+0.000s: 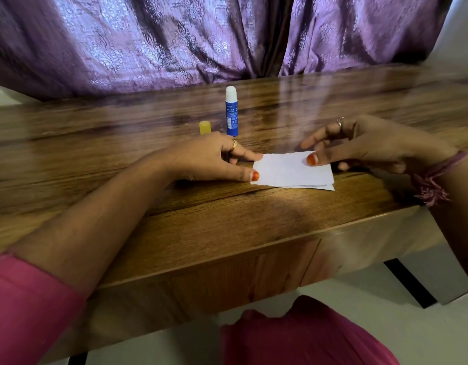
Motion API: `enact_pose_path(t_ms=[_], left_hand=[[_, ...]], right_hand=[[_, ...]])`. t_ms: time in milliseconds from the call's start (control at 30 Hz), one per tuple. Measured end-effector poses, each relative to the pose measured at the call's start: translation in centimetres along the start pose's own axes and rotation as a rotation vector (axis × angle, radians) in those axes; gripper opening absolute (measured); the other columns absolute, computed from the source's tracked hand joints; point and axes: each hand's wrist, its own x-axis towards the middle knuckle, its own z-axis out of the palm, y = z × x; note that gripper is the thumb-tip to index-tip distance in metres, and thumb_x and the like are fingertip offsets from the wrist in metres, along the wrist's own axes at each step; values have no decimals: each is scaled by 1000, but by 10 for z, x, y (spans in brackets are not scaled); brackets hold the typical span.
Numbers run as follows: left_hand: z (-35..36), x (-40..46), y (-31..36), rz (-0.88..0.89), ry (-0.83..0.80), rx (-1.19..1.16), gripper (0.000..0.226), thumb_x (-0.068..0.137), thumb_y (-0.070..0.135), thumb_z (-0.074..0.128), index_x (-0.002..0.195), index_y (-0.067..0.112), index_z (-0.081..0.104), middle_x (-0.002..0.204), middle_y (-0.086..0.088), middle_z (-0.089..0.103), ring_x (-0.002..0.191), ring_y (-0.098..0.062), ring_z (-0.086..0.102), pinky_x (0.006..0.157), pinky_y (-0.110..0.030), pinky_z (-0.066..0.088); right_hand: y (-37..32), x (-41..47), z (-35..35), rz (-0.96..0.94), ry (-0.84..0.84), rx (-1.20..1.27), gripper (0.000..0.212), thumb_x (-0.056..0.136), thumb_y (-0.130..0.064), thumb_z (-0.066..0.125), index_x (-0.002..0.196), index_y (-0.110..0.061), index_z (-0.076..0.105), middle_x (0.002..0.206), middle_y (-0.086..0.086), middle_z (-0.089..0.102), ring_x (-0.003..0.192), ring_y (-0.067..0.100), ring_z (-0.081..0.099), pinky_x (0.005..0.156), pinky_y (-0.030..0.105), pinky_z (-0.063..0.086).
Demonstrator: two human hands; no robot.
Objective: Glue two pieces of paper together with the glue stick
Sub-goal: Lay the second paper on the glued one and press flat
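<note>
Head view: I see two paper pieces [290, 171] stacked on the wood bench [227, 219], top sheet slightly offset so the lower one's edge shows at 5 o'clock. My left hand [209, 159] sits at the stack's 9 o'clock; its fingers [247, 155] are straight, thumb and index tips pressing the left edge flat. Right hand [364, 146] is at 3 o'clock, fingers loosely spread, thumb tip pressing down on the top sheet. Glue stick [231, 111] stands upright, uncapped, at 11 o'clock from the papers, well apart. Yellow cap [205, 127] stands just left of it. Purple curtain [227, 35] hangs behind.
</note>
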Motion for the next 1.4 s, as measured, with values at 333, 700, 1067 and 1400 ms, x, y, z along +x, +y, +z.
enact_pose_path(t_ms=[333, 700, 1067, 1400], left_hand=[[1, -1, -3, -4, 11, 2, 62, 58, 71, 60, 114, 46, 60, 70, 15, 47, 62, 7, 45, 65, -22, 33], [1, -1, -1, -25, 9, 13, 66, 55, 74, 58, 115, 46, 60, 74, 14, 47, 66, 4, 45, 69, -25, 35], [2, -2, 1, -26, 31, -5, 66, 55, 70, 61, 114, 42, 62, 70, 14, 45, 61, 5, 43, 67, -23, 33], [4, -2, 3, -43, 60, -38, 62, 55, 65, 65, 111, 39, 65, 67, 13, 46, 59, 6, 44, 64, -23, 32]], right_hand=[[5, -15, 6, -74, 99, 26, 38, 61, -6, 82, 97, -3, 70, 76, 6, 65, 67, 21, 54, 60, 21, 48], [6, -19, 10, -116, 152, -57, 41, 55, -14, 82, 94, -7, 72, 58, -6, 64, 52, 9, 54, 54, 14, 47], [7, -18, 10, -131, 152, -62, 36, 54, -17, 82, 89, -12, 74, 64, 1, 58, 57, 13, 52, 56, 16, 45], [9, -14, 9, -119, 165, -96, 33, 51, -21, 85, 83, -15, 76, 65, 4, 58, 53, 9, 52, 52, 12, 45]])
